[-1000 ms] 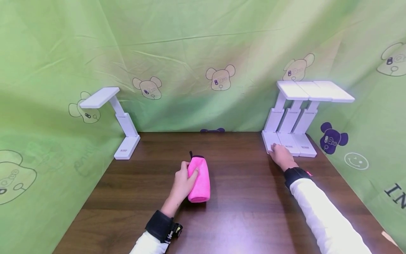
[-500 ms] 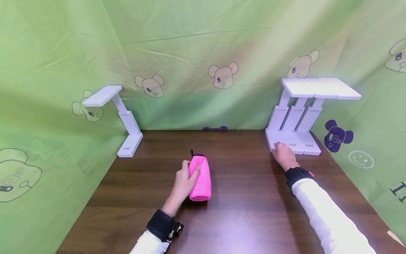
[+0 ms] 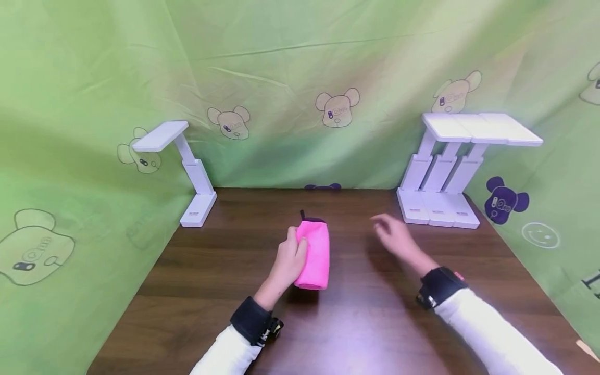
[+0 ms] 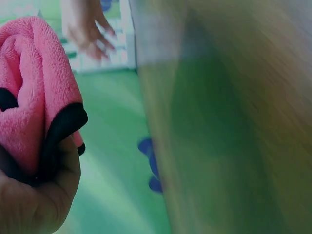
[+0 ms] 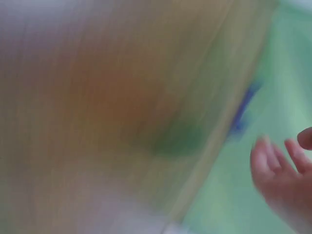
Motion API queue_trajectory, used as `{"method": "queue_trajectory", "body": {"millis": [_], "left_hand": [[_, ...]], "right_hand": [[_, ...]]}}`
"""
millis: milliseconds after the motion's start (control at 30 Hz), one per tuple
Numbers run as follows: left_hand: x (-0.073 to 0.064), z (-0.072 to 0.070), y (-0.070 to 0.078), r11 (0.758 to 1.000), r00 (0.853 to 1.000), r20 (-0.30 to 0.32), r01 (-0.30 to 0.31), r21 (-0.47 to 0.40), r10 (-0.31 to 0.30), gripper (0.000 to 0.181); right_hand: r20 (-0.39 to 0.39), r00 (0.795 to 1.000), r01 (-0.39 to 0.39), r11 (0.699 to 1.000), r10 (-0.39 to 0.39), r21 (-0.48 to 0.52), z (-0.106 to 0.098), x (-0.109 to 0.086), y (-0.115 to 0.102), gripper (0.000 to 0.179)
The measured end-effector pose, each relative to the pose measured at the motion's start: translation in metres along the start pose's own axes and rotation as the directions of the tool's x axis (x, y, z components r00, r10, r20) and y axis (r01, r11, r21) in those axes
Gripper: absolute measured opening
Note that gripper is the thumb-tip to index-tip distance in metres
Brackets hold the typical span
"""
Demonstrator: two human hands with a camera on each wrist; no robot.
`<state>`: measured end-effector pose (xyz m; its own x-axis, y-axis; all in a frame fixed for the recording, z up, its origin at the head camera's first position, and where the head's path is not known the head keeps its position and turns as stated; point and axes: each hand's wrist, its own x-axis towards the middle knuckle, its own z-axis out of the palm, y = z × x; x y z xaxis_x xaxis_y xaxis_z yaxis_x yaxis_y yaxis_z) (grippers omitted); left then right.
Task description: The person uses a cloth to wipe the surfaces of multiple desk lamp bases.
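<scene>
A folded pink towel (image 3: pixel 315 255) with black edging and a small black loop is in my left hand (image 3: pixel 289 260), near the middle of the wooden table. The thumb lies across its near side, and a shadow shows beneath it. In the left wrist view, the plush towel (image 4: pixel 36 92) fills the left side, with the curled left hand (image 4: pixel 44 200) under it. My right hand (image 3: pixel 394 235) is over the table between the towel and the lamps on the right, holding nothing. Its fingers look loosely bent in the right wrist view, where the hand (image 5: pixel 285 175) is partly cut off.
Three white folding desk lamps (image 3: pixel 440 172) stand side by side at the back right, their bases touching. A single matching lamp (image 3: pixel 198 179) stands at the back left. Green cloth (image 3: pixel 281 62) printed with bear faces hangs around the brown table (image 3: pixel 187 312).
My right hand has left the nearest lamp base of the right-hand group and moved left. The left hand has shifted the towel a little right and away from me. The head view has turned slightly.
</scene>
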<state>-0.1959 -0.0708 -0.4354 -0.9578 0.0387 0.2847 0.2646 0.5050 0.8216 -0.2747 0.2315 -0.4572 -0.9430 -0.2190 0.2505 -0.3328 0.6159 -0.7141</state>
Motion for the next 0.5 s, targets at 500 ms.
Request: {"method": "queue_trajectory", "body": {"millis": [500], "left_hand": [[-0.001, 0.037, 0.035, 0.867, 0.953, 0.297, 0.196, -0.458, -0.059, 0.042]], "right_hand": [[0.256, 0.953, -0.304, 0.493, 0.164, 0.815, 0.060, -0.065, -0.099, 0.063]]}}
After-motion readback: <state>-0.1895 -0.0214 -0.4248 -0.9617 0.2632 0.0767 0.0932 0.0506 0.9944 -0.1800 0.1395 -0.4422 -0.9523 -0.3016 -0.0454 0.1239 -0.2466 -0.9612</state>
